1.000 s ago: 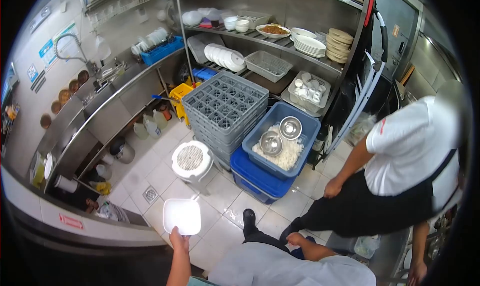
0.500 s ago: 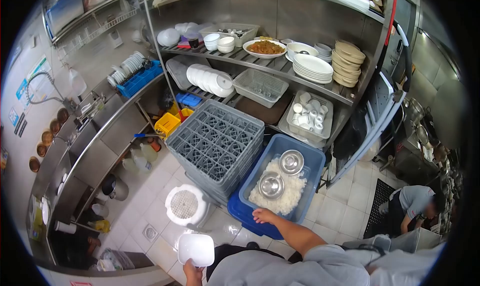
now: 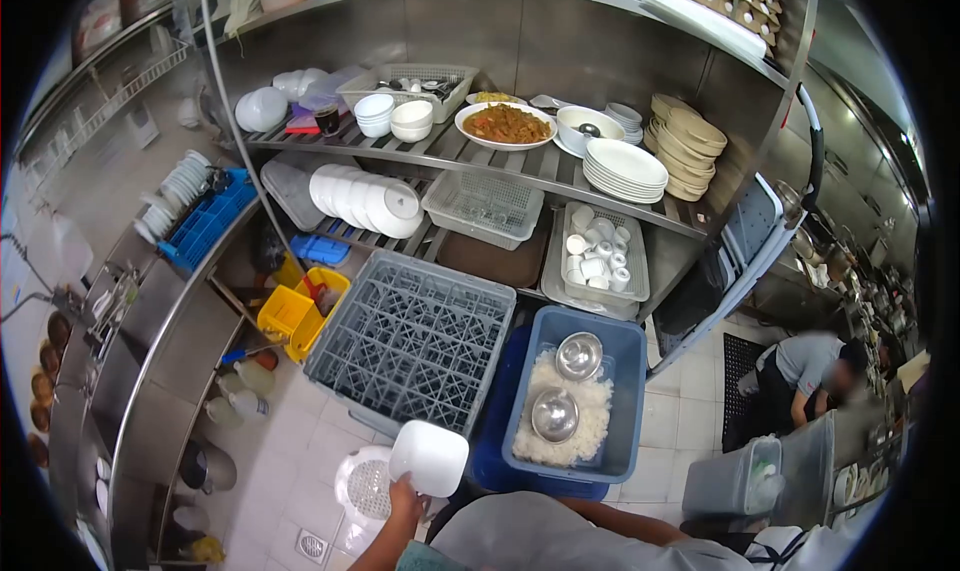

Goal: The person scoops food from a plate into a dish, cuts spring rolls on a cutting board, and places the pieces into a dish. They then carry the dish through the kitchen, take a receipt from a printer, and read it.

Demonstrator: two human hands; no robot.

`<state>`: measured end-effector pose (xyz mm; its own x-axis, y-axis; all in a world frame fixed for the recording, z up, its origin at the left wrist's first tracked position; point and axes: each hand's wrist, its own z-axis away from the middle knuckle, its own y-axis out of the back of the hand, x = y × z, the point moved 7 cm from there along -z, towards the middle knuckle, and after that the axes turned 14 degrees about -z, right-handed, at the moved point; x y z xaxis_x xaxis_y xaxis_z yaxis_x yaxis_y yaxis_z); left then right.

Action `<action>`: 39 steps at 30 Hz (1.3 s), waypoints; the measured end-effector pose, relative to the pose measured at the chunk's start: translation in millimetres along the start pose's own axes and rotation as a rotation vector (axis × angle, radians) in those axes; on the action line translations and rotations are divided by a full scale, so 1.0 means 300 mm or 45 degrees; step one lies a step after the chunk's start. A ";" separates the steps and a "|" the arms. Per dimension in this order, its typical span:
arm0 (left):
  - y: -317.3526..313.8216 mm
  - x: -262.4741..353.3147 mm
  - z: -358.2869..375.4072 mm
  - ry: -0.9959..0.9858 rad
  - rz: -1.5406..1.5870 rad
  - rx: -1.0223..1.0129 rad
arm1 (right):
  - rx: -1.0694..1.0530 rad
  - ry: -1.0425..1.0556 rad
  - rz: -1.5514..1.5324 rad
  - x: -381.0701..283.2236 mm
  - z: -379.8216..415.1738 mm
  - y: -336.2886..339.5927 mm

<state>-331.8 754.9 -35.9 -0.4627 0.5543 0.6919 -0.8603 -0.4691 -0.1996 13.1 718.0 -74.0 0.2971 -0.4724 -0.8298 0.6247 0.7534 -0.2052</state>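
My left hand (image 3: 408, 501) grips a white square bowl (image 3: 430, 458) by its near edge, thumb on the rim. The bowl looks bare inside and is held over the stool and the near edge of the grey rack. Of my right arm only the forearm (image 3: 622, 521) shows, close against my body; its hand is hidden. Beyond that arm stands a blue tub (image 3: 632, 371) of cooked white rice (image 3: 590, 416), with two metal bowls (image 3: 555, 414) lying on the rice.
A grey glass rack (image 3: 410, 341) stands left of the tub. Under my left hand is a white round stool (image 3: 367, 486). Metal shelves (image 3: 450, 156) ahead carry a food platter (image 3: 507, 124), plates (image 3: 625, 168) and cups (image 3: 600, 251). A co-worker (image 3: 800, 381) crouches at right.
My left hand has raised the white bowl forward and right, toward the rack. The right hand has drawn back from the tub's near edge and out of sight. The view has shifted.
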 end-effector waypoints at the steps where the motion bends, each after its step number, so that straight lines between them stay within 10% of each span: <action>1: 0.007 0.030 -0.071 0.016 -0.042 0.020 | 0.082 -0.041 -0.027 0.024 0.021 0.008; 11: -0.073 0.279 -0.415 0.031 -0.178 -0.173 | 0.915 -0.621 0.421 0.685 0.245 0.033; 19: -0.112 0.310 -0.427 -0.433 -1.090 -0.433 | 1.098 -0.213 -0.393 0.357 0.203 -0.071; 23: -0.101 0.270 -0.415 0.161 -0.346 -0.320 | 1.283 -0.352 -0.692 0.078 0.164 -0.069; 39: -0.103 0.238 -0.437 0.132 -0.422 -0.125 | 1.422 -0.455 -1.007 0.420 0.296 -0.231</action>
<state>-366.5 899.2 -71.3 -0.1703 0.7345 0.6569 -0.9814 -0.1866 -0.0457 71.4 565.7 -118.4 -0.3365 -0.8089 -0.4821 0.8945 -0.4346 0.1048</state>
